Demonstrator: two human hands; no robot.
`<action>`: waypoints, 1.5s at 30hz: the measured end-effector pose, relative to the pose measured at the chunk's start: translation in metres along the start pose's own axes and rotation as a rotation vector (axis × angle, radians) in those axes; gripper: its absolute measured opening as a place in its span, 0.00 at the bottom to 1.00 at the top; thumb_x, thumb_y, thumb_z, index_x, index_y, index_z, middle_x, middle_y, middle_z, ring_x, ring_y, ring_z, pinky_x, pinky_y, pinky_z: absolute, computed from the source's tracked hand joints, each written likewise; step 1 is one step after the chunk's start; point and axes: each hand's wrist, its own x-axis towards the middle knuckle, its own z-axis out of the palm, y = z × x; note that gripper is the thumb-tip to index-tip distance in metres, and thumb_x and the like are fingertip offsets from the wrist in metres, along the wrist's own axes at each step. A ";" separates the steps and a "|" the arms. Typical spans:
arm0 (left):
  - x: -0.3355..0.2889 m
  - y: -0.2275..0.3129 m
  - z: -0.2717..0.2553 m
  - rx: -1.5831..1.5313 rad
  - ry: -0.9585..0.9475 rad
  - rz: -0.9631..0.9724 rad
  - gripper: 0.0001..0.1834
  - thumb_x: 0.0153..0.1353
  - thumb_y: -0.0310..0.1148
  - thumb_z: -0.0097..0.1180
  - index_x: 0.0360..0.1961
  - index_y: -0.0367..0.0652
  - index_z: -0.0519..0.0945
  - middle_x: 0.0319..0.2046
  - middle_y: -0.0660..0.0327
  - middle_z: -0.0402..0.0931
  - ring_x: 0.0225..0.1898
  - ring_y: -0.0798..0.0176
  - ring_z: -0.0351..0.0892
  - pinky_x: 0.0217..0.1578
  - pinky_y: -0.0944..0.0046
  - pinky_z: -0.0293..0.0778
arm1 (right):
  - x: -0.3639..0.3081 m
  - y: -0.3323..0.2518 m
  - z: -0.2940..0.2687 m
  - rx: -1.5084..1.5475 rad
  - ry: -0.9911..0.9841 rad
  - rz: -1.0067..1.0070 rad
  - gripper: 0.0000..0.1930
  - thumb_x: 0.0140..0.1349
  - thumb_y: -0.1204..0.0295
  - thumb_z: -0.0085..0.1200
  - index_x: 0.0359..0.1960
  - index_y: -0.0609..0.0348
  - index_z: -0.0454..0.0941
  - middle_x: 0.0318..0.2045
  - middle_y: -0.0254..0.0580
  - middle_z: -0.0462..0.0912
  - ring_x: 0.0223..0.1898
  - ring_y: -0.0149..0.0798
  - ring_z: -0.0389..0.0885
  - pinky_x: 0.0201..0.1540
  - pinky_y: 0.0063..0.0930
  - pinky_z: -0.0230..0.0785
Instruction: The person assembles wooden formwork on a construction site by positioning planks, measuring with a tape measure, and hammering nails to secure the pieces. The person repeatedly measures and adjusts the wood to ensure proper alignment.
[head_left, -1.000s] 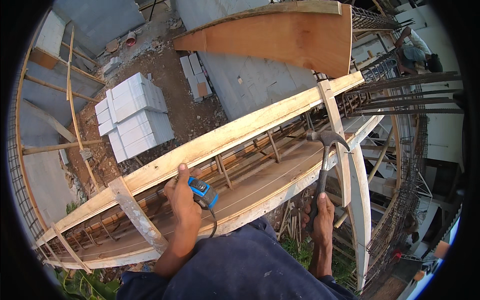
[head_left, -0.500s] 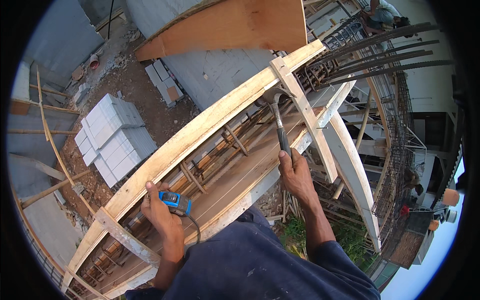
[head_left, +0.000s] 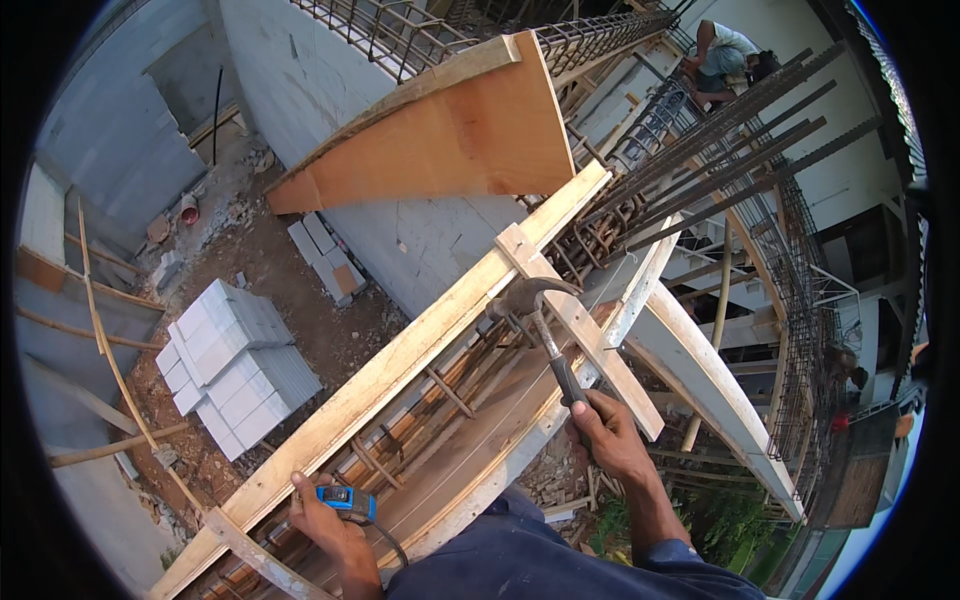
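Note:
My right hand (head_left: 612, 435) is closed round the dark grip of a claw hammer (head_left: 543, 335). The hammer's head is up by a short wooden crosspiece (head_left: 580, 325), which lies across the top of a plank-sided formwork. At the lower left, my left hand (head_left: 325, 525) is closed beside the long pale plank (head_left: 400, 370) of that formwork. A small blue and black case (head_left: 347, 502), which looks like a tape measure with a black cord, sits in it. How the fingers wrap round the case is partly hidden.
Steel reinforcing bars (head_left: 450, 392) run inside the formwork trough. A second crosspiece (head_left: 262, 552) spans it at lower left. White blocks (head_left: 235, 360) are stacked on the ground below left. Long rebar ends (head_left: 770, 150) jut out at upper right, where another person (head_left: 725, 60) crouches.
The view has shifted, showing more of the area ahead. My right hand and the hammer sit lower, with the head now over the crosspiece's left side. The left hand keeps its place by the plank.

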 end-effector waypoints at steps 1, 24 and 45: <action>0.000 -0.001 -0.001 -0.004 -0.043 0.006 0.19 0.70 0.44 0.53 0.36 0.34 0.75 0.21 0.61 0.72 0.21 0.68 0.72 0.20 0.66 0.73 | 0.005 -0.011 -0.005 0.043 0.012 -0.026 0.18 0.66 0.56 0.58 0.35 0.60 0.75 0.19 0.32 0.73 0.15 0.23 0.68 0.17 0.20 0.59; -0.002 0.017 -0.016 0.227 -0.044 -0.210 0.13 0.67 0.34 0.55 0.35 0.31 0.81 0.25 0.56 0.82 0.20 0.69 0.76 0.21 0.68 0.72 | 0.434 -0.203 -0.045 -0.676 0.887 -0.639 0.16 0.60 0.57 0.59 0.42 0.53 0.85 0.33 0.48 0.86 0.36 0.50 0.84 0.41 0.43 0.71; -0.014 0.025 -0.006 0.161 -0.015 -0.164 0.13 0.65 0.32 0.53 0.32 0.32 0.82 0.23 0.57 0.80 0.19 0.68 0.75 0.21 0.70 0.69 | 0.417 -0.352 0.030 -0.491 0.596 -0.605 0.19 0.48 0.64 0.66 0.29 0.74 0.82 0.25 0.50 0.83 0.25 0.41 0.83 0.28 0.36 0.71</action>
